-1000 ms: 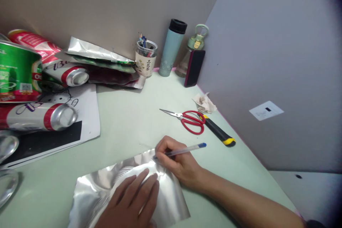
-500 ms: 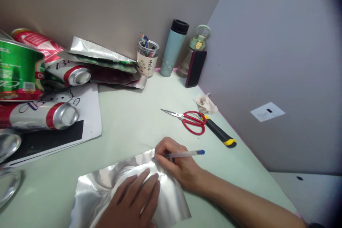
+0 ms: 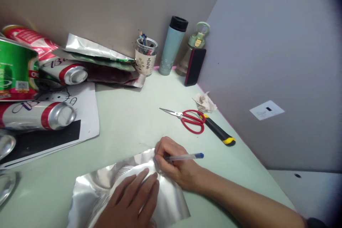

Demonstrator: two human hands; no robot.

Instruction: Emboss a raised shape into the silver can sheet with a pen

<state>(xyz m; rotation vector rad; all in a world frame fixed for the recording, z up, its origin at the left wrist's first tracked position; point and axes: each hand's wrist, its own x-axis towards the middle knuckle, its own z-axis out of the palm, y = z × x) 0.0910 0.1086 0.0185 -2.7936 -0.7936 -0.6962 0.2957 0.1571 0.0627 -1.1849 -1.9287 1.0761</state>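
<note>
While pen tip meets foil, noted left to right:

Far-left clutter: green tin [image 3: 16, 69] and two drink cans [image 3: 40, 115] lying on their sides over a printed white sheet [image 3: 85, 114]; cut foil scraps [image 3: 101, 60] stacked at the far wall.
Foil sheet [image 3: 171, 203]: flat on the pale green table [image 3: 128, 117], near edge, crinkled at its left side.
Left hand [image 3: 130, 203]: open, fingers spread, pressed flat on a round white disc [image 3: 125, 174] lying on the foil.
Right hand [image 3: 173, 165]: clenched on a clear pen [image 3: 184, 156] with blue cap, pen lying low, tip at the disc's far-right rim.
Far middle: glass jar [image 3: 145, 58] of pencils, teal flask [image 3: 172, 46], green-lidded bottle [image 3: 196, 46], dark case [image 3: 195, 67] leaning on the bottle.
Right of centre: red-handled scissors [image 3: 191, 119], touching a black-and-yellow knife [image 3: 219, 131]; crumpled tissue [image 3: 204, 102] just beyond, by the grey wall.
</note>
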